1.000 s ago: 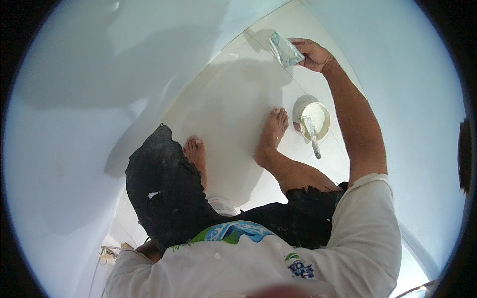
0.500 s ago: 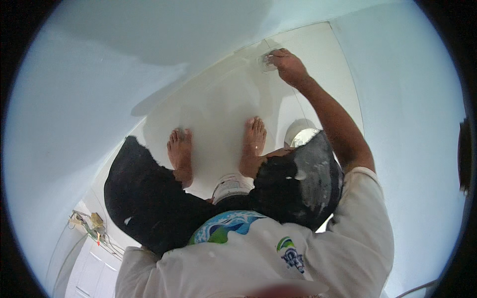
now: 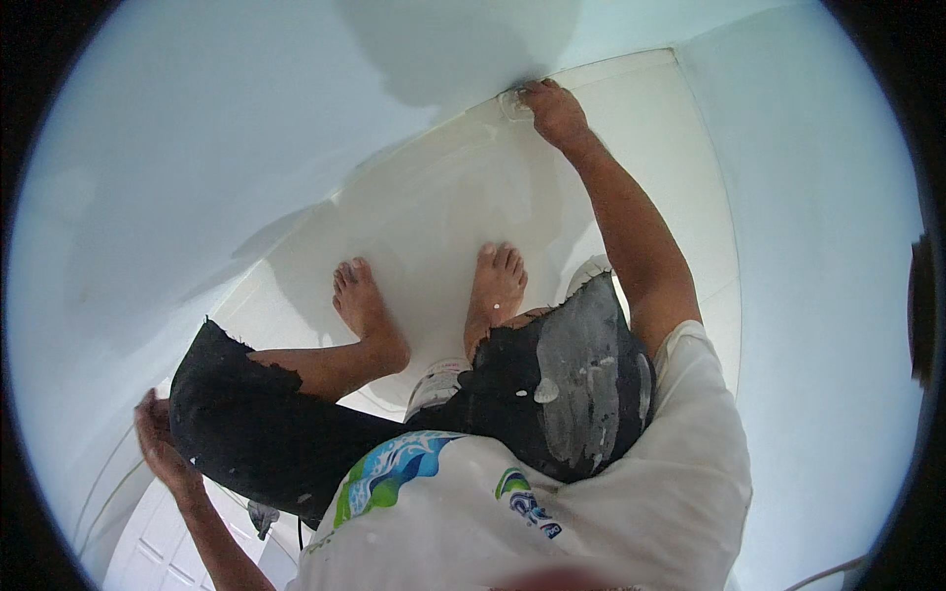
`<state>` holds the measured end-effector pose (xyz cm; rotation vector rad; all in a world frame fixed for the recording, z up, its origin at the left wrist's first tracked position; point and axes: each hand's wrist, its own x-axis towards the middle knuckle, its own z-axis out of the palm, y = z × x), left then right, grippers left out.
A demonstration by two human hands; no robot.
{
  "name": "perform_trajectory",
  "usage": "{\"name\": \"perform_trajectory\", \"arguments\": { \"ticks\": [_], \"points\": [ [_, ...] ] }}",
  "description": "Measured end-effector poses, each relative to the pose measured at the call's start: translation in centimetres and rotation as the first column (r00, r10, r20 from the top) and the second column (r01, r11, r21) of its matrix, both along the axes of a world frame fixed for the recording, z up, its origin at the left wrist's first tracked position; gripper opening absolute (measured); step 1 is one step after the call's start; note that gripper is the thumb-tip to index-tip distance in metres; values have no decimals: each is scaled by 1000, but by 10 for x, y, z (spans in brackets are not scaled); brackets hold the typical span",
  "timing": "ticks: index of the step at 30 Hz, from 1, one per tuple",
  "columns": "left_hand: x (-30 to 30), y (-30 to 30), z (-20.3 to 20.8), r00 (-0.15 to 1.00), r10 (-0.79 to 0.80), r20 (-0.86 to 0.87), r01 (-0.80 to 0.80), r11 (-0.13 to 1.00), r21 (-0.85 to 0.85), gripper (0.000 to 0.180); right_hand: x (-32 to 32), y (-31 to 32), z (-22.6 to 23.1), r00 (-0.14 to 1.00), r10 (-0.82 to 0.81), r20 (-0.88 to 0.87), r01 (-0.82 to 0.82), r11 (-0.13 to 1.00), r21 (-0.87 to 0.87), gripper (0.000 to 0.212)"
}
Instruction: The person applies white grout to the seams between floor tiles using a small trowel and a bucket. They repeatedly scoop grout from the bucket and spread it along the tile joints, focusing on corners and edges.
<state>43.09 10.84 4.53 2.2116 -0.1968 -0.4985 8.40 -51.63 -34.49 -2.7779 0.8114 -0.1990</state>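
At the far edge of the pale tiled floor (image 3: 424,197), my right hand (image 3: 557,113) is closed on a small, whitish, see-through flat piece (image 3: 514,105). It presses this piece down close to the foot of the light blue wall (image 3: 246,128). What the piece is made of is hard to make out. Beside my left knee, my left hand (image 3: 163,443) is up near the wall with its fingers stretched out, and nothing shows in it.
My bare feet stand on the floor, and a white bucket (image 3: 439,384) is beneath me between my legs. Part of another white container (image 3: 589,271) shows beyond my right knee. A second wall (image 3: 818,246) rises on the right. A white panelled surface (image 3: 158,547) and thin cords (image 3: 118,483) lie at lower left.
My right hand has slid slightly left and farther off, up to the wall's foot. My left hand has come into view at the left. My legs have shifted, the left knee outward.
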Motion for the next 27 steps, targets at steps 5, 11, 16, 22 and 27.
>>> {"name": "perform_trajectory", "arguments": {
  "ticks": [5, 11, 16, 22, 27],
  "points": [
    [-47, -45, 19, 571, -606, 553, 307, 783, 541, 65, -12, 12, 37, 946, -100, -309, 118, 992, 41, 38],
    [-62, -97, 32, 486, -654, 580, 332, 752, 570, 66, -1, 24, 37, 897, -379, -228, 396, 918, 34, 42],
    [-49, -76, 23, 500, -644, 578, 337, 760, 556, 66, 28, 44, 35, 939, -222, -262, 250, 965, 75, 41],
    [-48, -80, 28, 526, -635, 565, 337, 766, 547, 68, 21, 35, 40, 842, -495, -217, 492, 868, -69, 40],
    [-46, -76, 28, 560, -606, 565, 332, 789, 517, 68, 22, 31, 32, 937, -231, -262, 252, 966, 50, 36]
  ]
}}
